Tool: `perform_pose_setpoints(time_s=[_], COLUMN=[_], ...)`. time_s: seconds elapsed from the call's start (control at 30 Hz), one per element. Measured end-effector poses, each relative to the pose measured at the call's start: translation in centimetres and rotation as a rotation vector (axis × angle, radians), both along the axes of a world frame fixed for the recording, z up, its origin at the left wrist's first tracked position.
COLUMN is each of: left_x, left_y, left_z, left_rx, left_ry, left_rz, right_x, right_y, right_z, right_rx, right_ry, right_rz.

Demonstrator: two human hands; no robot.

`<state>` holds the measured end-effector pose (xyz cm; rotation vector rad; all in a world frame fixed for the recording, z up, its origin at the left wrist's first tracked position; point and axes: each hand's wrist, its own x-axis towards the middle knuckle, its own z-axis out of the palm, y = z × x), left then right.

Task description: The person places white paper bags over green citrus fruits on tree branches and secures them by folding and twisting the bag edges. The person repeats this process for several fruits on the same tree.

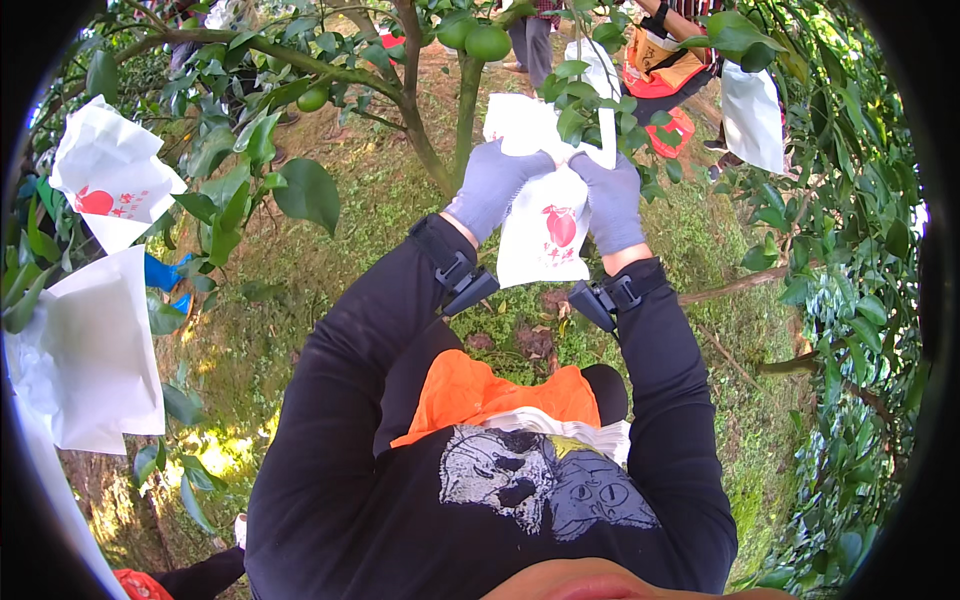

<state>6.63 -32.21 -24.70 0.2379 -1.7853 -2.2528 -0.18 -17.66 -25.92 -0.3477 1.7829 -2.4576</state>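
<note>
My left hand (495, 186) and my right hand (615, 199), both in grey-purple gloves, pinch the upper end of a white paper fruit bag (546, 236) from its two sides. The bag hangs down between them and bears a red fruit print and red writing. Whatever it may contain is hidden. Just above my hands is another white bag (517, 124), with a leafy citrus twig (576, 112) beside it. An orange pouch (480, 386) at my waist holds a stack of white paper bags (562, 425).
Green citrus fruits (487, 43) hang near a forked trunk (411, 97). White bags hang at left (105, 169) and upper right (752, 116); a large one (97, 352) is close on the left. Other people (664, 49) stand beyond. A bare branch (739, 285) crosses at right.
</note>
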Motion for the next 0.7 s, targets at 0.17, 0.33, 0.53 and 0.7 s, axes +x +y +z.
perform_pose_setpoints(time_s=[0.17,0.33,0.53,0.7], left_x=[-0.1,-0.1,-0.4,-1.5], left_y=[0.6,0.9,0.4,0.6], left_z=[0.6,-0.3,-0.2,0.2], left_rx=[-0.263,-0.457,-0.509,-0.16], left_ry=[0.066,0.155,0.127,-0.042], left_rz=[0.118,0.184,0.126,0.152], right_x=[0.1,0.6,0.8,0.3], right_y=[-0.1,-0.1,-0.2,-0.2], right_z=[-0.1,0.3,0.6,0.3], right_rx=[-0.015,0.011,-0.051,-0.076], right_ry=[0.019,0.012,0.0,-0.036], right_rz=[0.001,0.009,0.073,0.106])
